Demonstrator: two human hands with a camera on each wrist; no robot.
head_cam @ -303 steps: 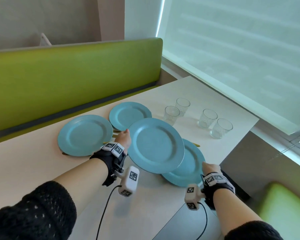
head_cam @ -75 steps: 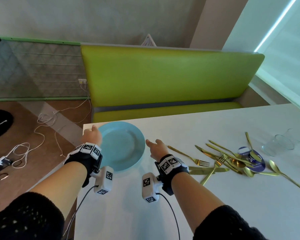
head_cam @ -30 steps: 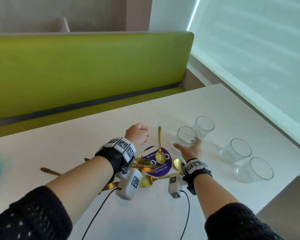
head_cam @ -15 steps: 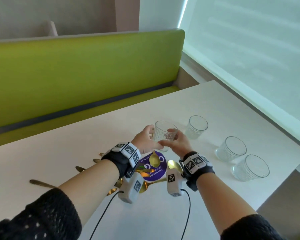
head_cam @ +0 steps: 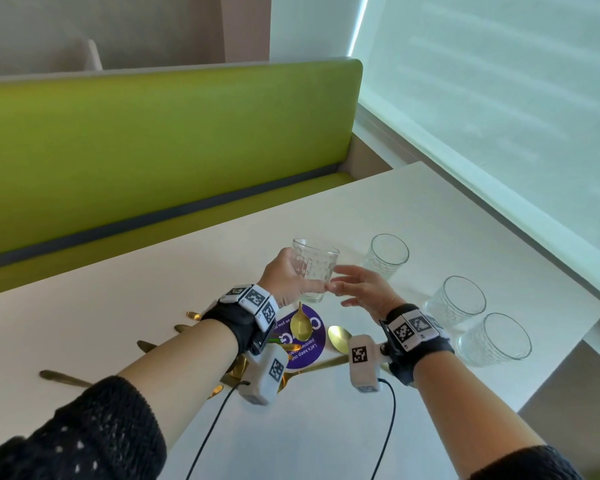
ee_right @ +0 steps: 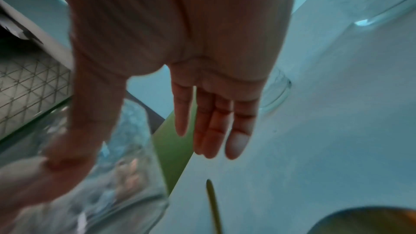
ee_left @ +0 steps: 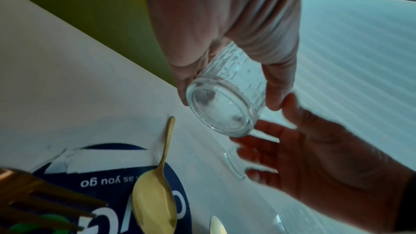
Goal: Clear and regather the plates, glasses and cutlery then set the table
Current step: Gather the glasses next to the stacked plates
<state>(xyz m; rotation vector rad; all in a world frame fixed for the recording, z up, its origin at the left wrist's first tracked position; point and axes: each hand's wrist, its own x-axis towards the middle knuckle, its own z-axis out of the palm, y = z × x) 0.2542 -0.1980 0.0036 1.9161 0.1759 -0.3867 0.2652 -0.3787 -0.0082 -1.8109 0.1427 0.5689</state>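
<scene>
The lifted glass (head_cam: 313, 270) is being held clear of the white table (head_cam: 430, 216), upright in the head view with its rim up and its thick base down, so its long axis is running roughly vertical, perhaps tipped a little toward the person. It is being gripped around its patterned wall by the left hand (head_cam: 284, 278), whose fingers and thumb are being curled round it from the bench side; in the left wrist view the base is being shown bare below those fingers. The right hand (head_cam: 361, 289) is being held just beside the glass on its window side, fingers spread and nearly straight, holding nothing; whether its fingertips are being kept in touch with the wall cannot be told for certain, as the right wrist view is blurred. Judged from this, the glass is lying entirely in the left hand's charge, and any setting down is being left to that hand. Directly below the glass, a gold spoon (head_cam: 300, 325) is lying across a round purple sticker (head_cam: 309, 344), with more gold cutlery (head_cam: 146, 346) scattered on the side of the glass away from the window. Beyond the glass toward the window, a second glass (head_cam: 387, 256) is standing on the table, and two further glasses (head_cam: 459, 301) are standing farther off, nearer the table edge. A green bench (head_cam: 160, 140) is running behind the glass, past the table's far side.
</scene>
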